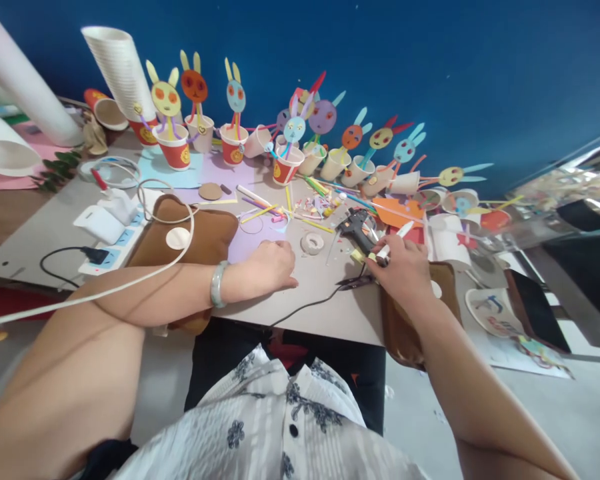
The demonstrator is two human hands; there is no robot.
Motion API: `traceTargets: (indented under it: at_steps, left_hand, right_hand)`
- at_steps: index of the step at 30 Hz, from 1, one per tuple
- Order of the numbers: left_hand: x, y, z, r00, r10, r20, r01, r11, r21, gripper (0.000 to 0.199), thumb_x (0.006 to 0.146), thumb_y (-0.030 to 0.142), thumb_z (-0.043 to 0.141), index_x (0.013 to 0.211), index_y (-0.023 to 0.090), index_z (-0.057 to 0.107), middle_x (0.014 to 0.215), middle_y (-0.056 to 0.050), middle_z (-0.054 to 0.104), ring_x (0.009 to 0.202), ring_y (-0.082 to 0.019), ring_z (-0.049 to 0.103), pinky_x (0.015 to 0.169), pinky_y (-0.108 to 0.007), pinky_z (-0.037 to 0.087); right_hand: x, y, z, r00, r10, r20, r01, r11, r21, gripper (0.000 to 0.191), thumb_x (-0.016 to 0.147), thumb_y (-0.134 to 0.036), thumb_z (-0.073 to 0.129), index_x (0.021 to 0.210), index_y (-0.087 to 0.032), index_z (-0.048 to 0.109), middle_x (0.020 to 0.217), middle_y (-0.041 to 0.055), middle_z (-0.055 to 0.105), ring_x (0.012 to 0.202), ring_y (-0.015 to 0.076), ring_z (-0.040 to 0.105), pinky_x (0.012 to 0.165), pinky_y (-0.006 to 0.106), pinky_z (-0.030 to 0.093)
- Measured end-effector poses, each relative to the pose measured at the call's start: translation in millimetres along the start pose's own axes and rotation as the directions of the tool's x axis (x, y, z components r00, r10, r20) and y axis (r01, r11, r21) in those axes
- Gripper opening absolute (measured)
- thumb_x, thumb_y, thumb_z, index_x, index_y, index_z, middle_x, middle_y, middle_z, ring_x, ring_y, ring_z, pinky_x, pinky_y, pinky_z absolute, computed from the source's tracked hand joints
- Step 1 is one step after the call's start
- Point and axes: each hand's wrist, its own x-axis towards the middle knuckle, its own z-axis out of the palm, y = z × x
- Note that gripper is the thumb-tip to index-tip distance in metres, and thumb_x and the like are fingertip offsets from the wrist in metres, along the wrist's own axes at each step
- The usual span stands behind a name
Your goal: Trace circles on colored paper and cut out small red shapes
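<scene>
My left hand rests on the table, fingers curled in, with nothing showing in them. Its wrist bears a pale green bangle. To its right lies a roll of white tape. My right hand is closed, thumb and fingers pinching a slim white marker. Just beyond its fingertips is a black glue gun lying on its side. Black-handled scissors or pliers, too blurred to tell apart, lie beside my right thumb. Small yellow scraps are near the fingertips.
Paper rabbit figures in paper cups line the back, by a tall cup stack. A power strip with chargers stands left, its white cable crossing my left forearm. Brown cushions lie at the table edge. Coloured sticks litter the middle.
</scene>
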Motion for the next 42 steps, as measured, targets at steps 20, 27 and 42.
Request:
traceTargets:
  at_steps: [20,27,42]
  left_hand:
    - [6,-8,4.1,0.997,0.055,-0.046,-0.055,0.998,0.015,0.048,0.095,0.047,0.056,0.113,0.003,0.064,0.104,-0.022,0.066,0.091,-0.031,0.068,0.066,-0.032,0.041]
    - [11,-14,-2.5,0.99,0.071,-0.123,-0.1,0.963,-0.249,0.061,0.095,0.063,0.046,0.11,0.008,0.065,0.109,-0.018,0.068,0.096,-0.028,0.066,0.072,-0.032,0.043]
    - [31,-29,4.6,0.998,0.01,-0.069,-0.066,0.46,-0.885,0.009,0.079,0.013,0.049,0.076,0.013,0.058,0.07,0.001,0.058,0.061,-0.01,0.049,0.057,-0.022,0.036]
  right_hand:
    - [8,-26,-11,0.917,0.356,-0.181,-0.135,0.704,0.698,0.033,0.078,-0.039,0.074,0.095,-0.029,0.048,0.079,0.0022,0.064,0.073,0.0235,0.067,0.067,0.041,0.056]
    - [-14,-65,-19,0.92,0.096,-0.379,0.072,0.912,0.404,0.02,0.082,-0.037,0.07,0.088,-0.029,0.053,0.082,0.008,0.076,0.077,0.0296,0.074,0.079,0.052,0.058]
    - [-26,-91,9,0.925,-0.343,-0.161,0.379,0.83,0.409,0.008,0.087,-0.022,0.061,0.093,-0.026,0.058,0.096,0.0057,0.078,0.085,0.0243,0.073,0.071,0.038,0.057]
